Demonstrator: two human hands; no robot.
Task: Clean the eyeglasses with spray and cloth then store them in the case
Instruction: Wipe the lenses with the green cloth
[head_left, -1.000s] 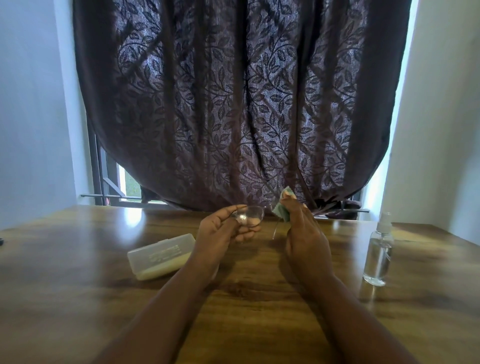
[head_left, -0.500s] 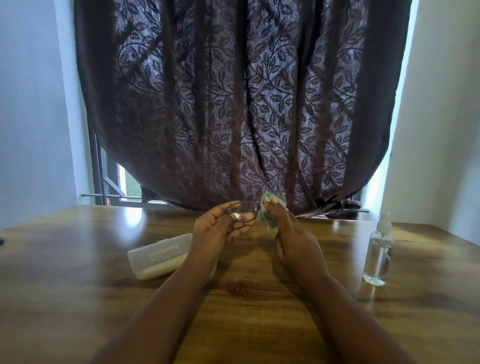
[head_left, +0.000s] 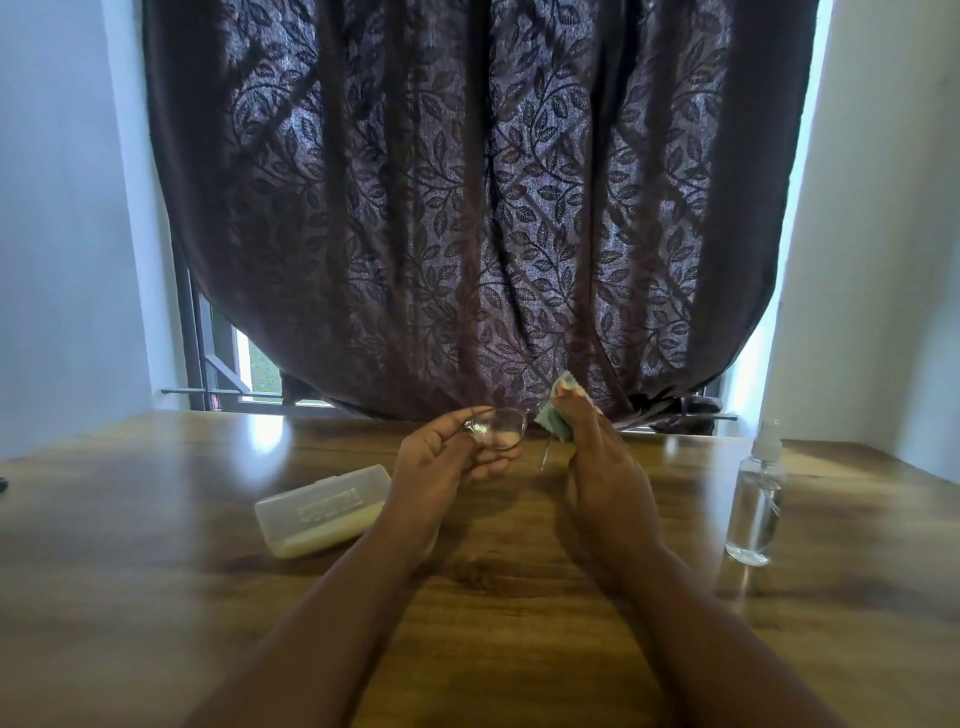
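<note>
Eyeglasses (head_left: 497, 425): centre of frame, held up off the table between both hands; one lens shows clear at the left hand, the other is hidden behind the cloth; a thin temple arm hangs down between the hands.
Table (head_left: 156, 597): glossy wood, fills the lower half of frame; forearms reach up from the bottom edge.
Case (head_left: 322, 510): pale, translucent, closed, lying flat at centre-left, just beside the left wrist, well apart from the bottle.
Spray bottle (head_left: 756, 499): clear, upright, at the right of frame, untouched, nozzle on top.
Left hand (head_left: 447, 462): pinches the frame at the rim of the visible lens, fingertips curled behind the glass.
Right hand (head_left: 608, 467): clamps the cloth (head_left: 558, 421), green and bunched, against the far lens, thumb on top.
Step in hand: wiping the lens, by my reading; spraying looks done, storing not yet begun.
Doing it well: steady the frame by rim or bridge, not by the loose temple; keep fingertips off the exposed lens, since those behind it may smudge it.
Cloth work: light pressure, both faces pinched through the cloth, small circles out to the edge.
Risk: twisting the thin frame if the two hands pull against each other.
Curtain (head_left: 478, 208): dark, leaf-patterned, fills the upper frame behind the table; backlit, handy for checking streaks.
</note>
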